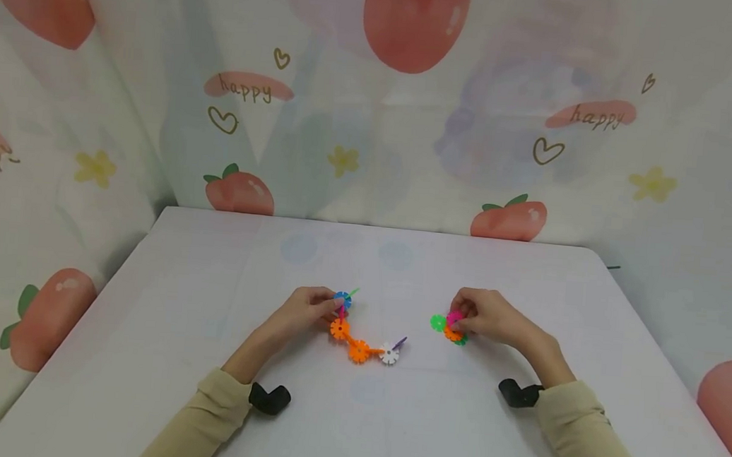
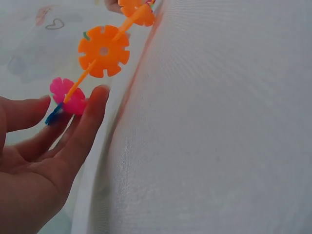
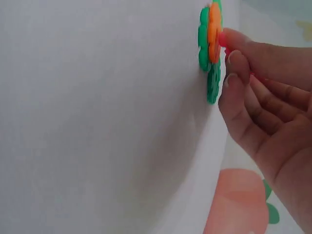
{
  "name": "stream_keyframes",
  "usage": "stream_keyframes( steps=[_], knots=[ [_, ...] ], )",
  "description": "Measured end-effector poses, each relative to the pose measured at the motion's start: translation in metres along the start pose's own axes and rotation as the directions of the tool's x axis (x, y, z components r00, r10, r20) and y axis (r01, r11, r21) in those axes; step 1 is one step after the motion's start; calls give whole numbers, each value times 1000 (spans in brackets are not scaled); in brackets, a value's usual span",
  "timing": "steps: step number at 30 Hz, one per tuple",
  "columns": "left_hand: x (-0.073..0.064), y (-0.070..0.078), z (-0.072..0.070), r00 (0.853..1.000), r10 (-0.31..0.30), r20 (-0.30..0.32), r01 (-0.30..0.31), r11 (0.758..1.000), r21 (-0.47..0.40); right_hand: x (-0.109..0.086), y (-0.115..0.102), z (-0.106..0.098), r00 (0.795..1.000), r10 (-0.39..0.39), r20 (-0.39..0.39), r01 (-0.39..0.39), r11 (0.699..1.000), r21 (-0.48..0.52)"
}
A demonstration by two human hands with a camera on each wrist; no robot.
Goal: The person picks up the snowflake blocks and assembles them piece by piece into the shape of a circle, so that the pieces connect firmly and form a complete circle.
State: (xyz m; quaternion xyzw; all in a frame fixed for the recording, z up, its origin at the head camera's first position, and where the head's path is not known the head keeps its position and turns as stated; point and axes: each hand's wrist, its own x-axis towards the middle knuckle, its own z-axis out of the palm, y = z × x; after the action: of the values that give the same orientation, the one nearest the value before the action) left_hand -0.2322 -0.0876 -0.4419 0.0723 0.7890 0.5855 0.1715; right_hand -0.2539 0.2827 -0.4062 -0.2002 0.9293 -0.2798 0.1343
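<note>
My left hand [image 1: 303, 309] holds one end of a chain of notched plastic snowflake discs, pinching near a blue disc [image 1: 342, 300]. From there the chain runs through a pink disc [image 2: 68, 96] and several orange discs [image 1: 359, 351] to a white disc [image 1: 389, 355] and a purple disc [image 1: 400, 343] at its far end. Over a small group of loose discs, my right hand [image 1: 487, 315] pinches a pink disc [image 1: 454, 320]. An orange disc [image 3: 214, 31] and green discs [image 3: 213, 83] lie just beneath and beside its fingertips.
The white-covered table [image 1: 327, 424] spreads under both hands. A patterned cloth [image 1: 385, 138] hangs behind it and at the sides. Black devices [image 1: 270, 399] are strapped at both wrists.
</note>
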Motion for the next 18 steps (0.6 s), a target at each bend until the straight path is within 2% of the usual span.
stream_keyframes(
  steps=[4,9,18],
  knots=[
    [-1,0,0,1000,21,-19,-21,999,-32,2,-7,2,997,-70,-26,70,997,19],
    [-3,1,1,1000,8,-25,-9,998,-58,9,-17,6,988,-137,-68,139,990,18],
    [-3,1,2,1000,-16,-15,14,995,-94,28,-42,22,981,-159,-110,169,982,89]
  ],
)
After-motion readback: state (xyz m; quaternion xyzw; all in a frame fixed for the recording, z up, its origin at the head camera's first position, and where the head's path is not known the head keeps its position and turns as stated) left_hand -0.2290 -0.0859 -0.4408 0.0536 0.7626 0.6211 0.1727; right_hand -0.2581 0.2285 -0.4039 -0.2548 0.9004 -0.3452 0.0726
